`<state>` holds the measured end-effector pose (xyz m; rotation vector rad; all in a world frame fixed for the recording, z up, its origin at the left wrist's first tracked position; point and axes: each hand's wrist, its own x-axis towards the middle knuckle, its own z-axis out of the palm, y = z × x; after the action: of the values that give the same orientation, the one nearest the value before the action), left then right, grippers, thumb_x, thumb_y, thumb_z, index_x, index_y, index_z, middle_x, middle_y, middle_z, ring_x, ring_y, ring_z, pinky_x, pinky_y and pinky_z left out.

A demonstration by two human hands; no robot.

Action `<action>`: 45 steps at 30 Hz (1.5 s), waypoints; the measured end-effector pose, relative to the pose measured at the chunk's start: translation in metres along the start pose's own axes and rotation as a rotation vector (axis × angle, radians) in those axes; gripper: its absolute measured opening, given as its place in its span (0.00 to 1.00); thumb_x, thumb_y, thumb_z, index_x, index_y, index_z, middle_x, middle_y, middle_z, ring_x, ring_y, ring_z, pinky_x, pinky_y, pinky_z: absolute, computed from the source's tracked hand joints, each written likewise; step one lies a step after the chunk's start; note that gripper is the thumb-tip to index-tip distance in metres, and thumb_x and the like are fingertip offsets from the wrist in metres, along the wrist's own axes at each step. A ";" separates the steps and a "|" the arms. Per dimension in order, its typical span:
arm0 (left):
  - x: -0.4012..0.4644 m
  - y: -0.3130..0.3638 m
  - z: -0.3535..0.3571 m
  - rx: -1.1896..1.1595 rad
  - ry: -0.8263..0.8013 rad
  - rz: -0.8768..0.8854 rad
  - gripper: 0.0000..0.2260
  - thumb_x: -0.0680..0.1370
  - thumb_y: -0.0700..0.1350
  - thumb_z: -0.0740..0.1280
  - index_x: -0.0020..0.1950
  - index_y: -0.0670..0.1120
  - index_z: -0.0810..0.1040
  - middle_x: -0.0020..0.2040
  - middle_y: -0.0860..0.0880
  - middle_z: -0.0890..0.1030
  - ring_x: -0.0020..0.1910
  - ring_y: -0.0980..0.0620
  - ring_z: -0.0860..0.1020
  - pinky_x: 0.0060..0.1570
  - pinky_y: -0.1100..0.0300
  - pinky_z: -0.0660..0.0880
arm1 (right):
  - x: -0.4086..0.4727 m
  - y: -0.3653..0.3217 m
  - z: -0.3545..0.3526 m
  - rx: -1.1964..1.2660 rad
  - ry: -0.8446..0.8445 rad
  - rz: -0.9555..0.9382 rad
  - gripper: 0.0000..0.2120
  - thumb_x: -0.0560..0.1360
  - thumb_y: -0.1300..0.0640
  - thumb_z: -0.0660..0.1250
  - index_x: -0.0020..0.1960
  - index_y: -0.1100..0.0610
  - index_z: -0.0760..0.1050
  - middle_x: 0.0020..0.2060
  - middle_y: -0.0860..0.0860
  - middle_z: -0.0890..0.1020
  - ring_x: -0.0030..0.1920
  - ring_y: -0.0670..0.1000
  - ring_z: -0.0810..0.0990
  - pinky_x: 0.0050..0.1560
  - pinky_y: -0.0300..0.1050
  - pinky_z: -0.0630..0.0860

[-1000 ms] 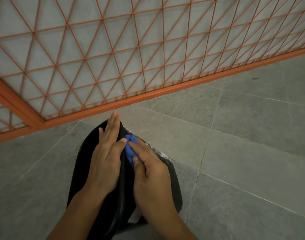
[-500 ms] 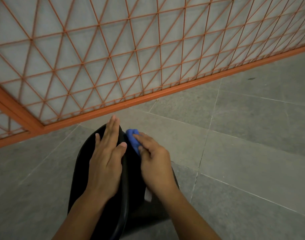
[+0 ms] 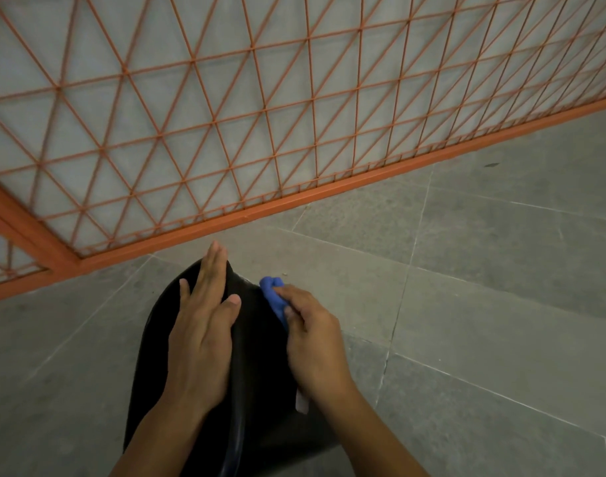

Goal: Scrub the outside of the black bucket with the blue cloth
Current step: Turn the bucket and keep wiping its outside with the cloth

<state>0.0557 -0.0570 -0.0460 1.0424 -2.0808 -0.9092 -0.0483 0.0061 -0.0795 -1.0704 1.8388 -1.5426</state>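
The black bucket [image 3: 256,356] lies tilted on the grey tiled floor, low in the middle of the view. My left hand [image 3: 201,325] rests flat on its upper side with the fingers stretched out, steadying it. My right hand [image 3: 311,342] grips the bunched blue cloth [image 3: 273,294] and presses it against the bucket's right outer wall near the far end. A small white label [image 3: 302,402] shows on the wall just below my right wrist. Much of the bucket is hidden under my hands and forearms.
An orange metal grille [image 3: 260,108] with a triangular lattice stands just beyond the bucket, its bottom rail [image 3: 329,191] running along the floor. Grey floor tiles [image 3: 484,287] spread to the right and left.
My right hand has slid the blue cloth outward and to the right along the bucket wall, away from my left thumb. The left hand has stayed on the bucket.
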 end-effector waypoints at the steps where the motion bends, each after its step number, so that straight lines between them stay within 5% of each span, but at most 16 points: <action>1: -0.001 -0.001 0.000 -0.010 0.001 0.005 0.25 0.74 0.48 0.51 0.70 0.64 0.52 0.74 0.66 0.55 0.71 0.74 0.51 0.74 0.67 0.41 | -0.009 0.000 0.003 0.006 0.023 -0.026 0.16 0.77 0.63 0.57 0.60 0.52 0.75 0.59 0.44 0.77 0.57 0.36 0.72 0.65 0.32 0.64; 6: 0.000 -0.010 -0.007 -0.144 0.012 -0.042 0.25 0.74 0.48 0.53 0.69 0.64 0.55 0.73 0.67 0.56 0.73 0.70 0.53 0.77 0.55 0.45 | -0.001 -0.003 0.011 0.030 -0.081 -0.089 0.16 0.76 0.58 0.61 0.63 0.48 0.72 0.60 0.39 0.74 0.61 0.34 0.69 0.65 0.27 0.61; 9: 0.001 -0.009 -0.008 -0.057 -0.004 -0.029 0.26 0.74 0.48 0.52 0.70 0.65 0.53 0.73 0.67 0.56 0.72 0.71 0.53 0.76 0.58 0.43 | 0.010 0.007 0.001 0.038 -0.052 0.037 0.16 0.77 0.61 0.61 0.64 0.53 0.72 0.62 0.46 0.76 0.62 0.40 0.71 0.65 0.29 0.62; 12: -0.001 -0.006 -0.005 0.007 -0.016 0.010 0.26 0.73 0.52 0.52 0.70 0.66 0.53 0.73 0.69 0.56 0.72 0.73 0.52 0.76 0.61 0.43 | -0.011 0.009 0.004 0.052 0.053 -0.032 0.17 0.75 0.62 0.63 0.62 0.49 0.74 0.61 0.43 0.76 0.61 0.34 0.70 0.66 0.29 0.62; 15: -0.001 -0.006 -0.006 0.005 0.003 0.016 0.25 0.72 0.54 0.53 0.69 0.65 0.55 0.72 0.69 0.57 0.72 0.72 0.54 0.76 0.60 0.44 | -0.011 0.002 0.013 0.099 0.012 -0.143 0.17 0.74 0.60 0.62 0.60 0.47 0.75 0.60 0.41 0.77 0.61 0.33 0.71 0.65 0.29 0.64; 19: 0.000 -0.005 -0.007 0.044 0.034 -0.027 0.26 0.73 0.48 0.52 0.70 0.63 0.53 0.70 0.70 0.56 0.70 0.76 0.52 0.76 0.57 0.44 | 0.016 0.011 0.002 0.062 -0.044 -0.001 0.14 0.76 0.63 0.61 0.60 0.54 0.76 0.59 0.47 0.78 0.57 0.38 0.73 0.66 0.37 0.66; 24: -0.001 -0.004 -0.008 0.011 0.027 -0.026 0.26 0.72 0.47 0.53 0.69 0.63 0.56 0.71 0.69 0.57 0.69 0.78 0.52 0.76 0.55 0.45 | -0.013 0.019 0.006 0.042 0.040 -0.040 0.16 0.73 0.57 0.62 0.58 0.44 0.76 0.52 0.28 0.75 0.55 0.30 0.73 0.61 0.26 0.65; 30: 0.001 -0.004 -0.012 0.047 0.045 -0.063 0.27 0.72 0.47 0.52 0.72 0.59 0.54 0.69 0.71 0.56 0.66 0.82 0.51 0.76 0.52 0.46 | 0.021 0.034 -0.002 -0.050 -0.034 0.107 0.12 0.77 0.62 0.61 0.58 0.56 0.78 0.57 0.49 0.80 0.54 0.40 0.74 0.53 0.20 0.63; 35: 0.001 -0.005 -0.010 0.008 0.045 -0.032 0.27 0.72 0.46 0.53 0.72 0.58 0.56 0.71 0.68 0.58 0.69 0.77 0.52 0.76 0.53 0.46 | 0.000 0.035 0.006 -0.019 0.006 0.047 0.13 0.76 0.60 0.62 0.57 0.48 0.78 0.53 0.38 0.78 0.52 0.31 0.73 0.56 0.19 0.63; 38: 0.001 -0.009 -0.013 -0.002 0.065 -0.050 0.28 0.72 0.46 0.53 0.74 0.53 0.59 0.73 0.63 0.60 0.72 0.71 0.54 0.77 0.53 0.45 | 0.018 0.035 0.005 -0.046 -0.056 0.054 0.12 0.76 0.61 0.62 0.57 0.52 0.78 0.55 0.44 0.79 0.54 0.38 0.75 0.56 0.22 0.65; 41: -0.002 -0.004 -0.010 0.037 0.058 -0.031 0.28 0.73 0.47 0.52 0.74 0.56 0.57 0.73 0.63 0.58 0.69 0.77 0.52 0.76 0.61 0.41 | 0.022 0.040 -0.007 -0.106 -0.030 0.198 0.12 0.77 0.61 0.61 0.58 0.55 0.78 0.57 0.50 0.80 0.56 0.46 0.76 0.57 0.31 0.68; 45: 0.001 0.002 -0.007 0.060 0.051 -0.022 0.26 0.73 0.48 0.52 0.72 0.59 0.56 0.72 0.65 0.58 0.66 0.81 0.50 0.75 0.61 0.41 | -0.027 0.028 -0.010 -0.008 0.111 0.290 0.15 0.77 0.62 0.61 0.60 0.50 0.75 0.57 0.42 0.77 0.58 0.43 0.74 0.60 0.27 0.63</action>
<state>0.0598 -0.0585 -0.0403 1.1099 -2.0688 -0.8269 -0.0485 0.0353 -0.1075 -0.6948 1.9748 -1.4467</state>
